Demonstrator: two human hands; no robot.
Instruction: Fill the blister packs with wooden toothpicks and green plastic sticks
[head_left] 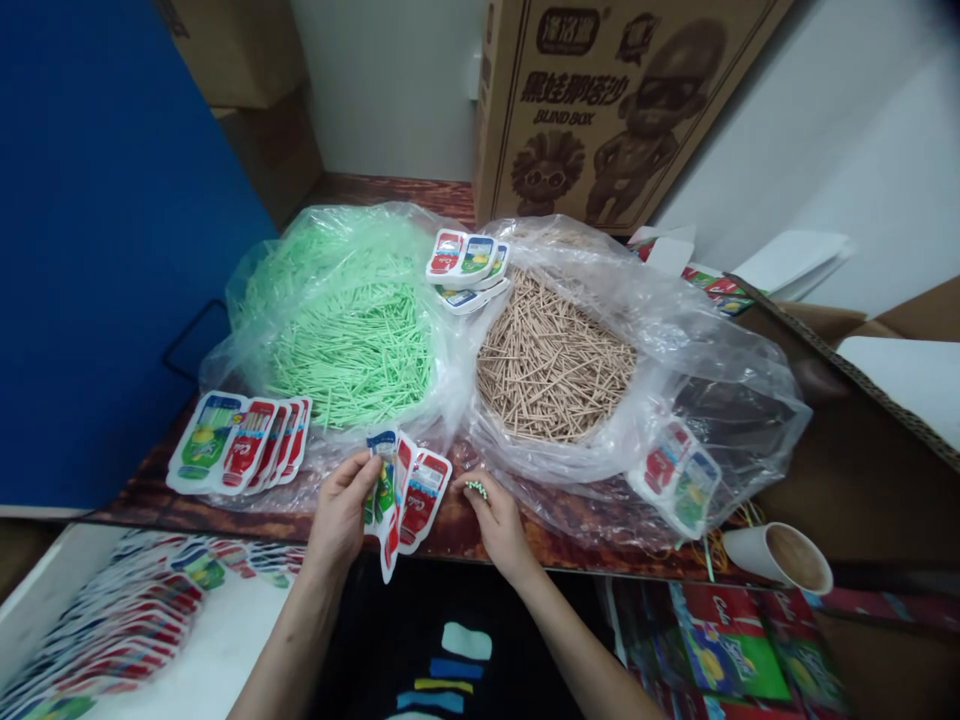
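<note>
My left hand [341,515] pinches a few printed drink-shaped packets [424,497], red cola and green lemon, which stand partly folded and fanned above the table edge. Close by on the right, my right hand [499,530] is closed on a small bunch of thin green sticks [476,489], their ends showing. Beyond the hands, a clear plastic bag holds a heap of light green sticks [360,355]. A second bag beside it holds brown sticks [555,365]. On the left bag's near edge lies an overlapping row of packets [236,440] with sticks visible inside.
More packets lie between the bags [469,260] and on the right bag [679,475]. A paper cup [780,557] with brown contents tilts at the right edge. Many packets fill a white box [247,640] at lower left. A large carton [600,110] stands behind.
</note>
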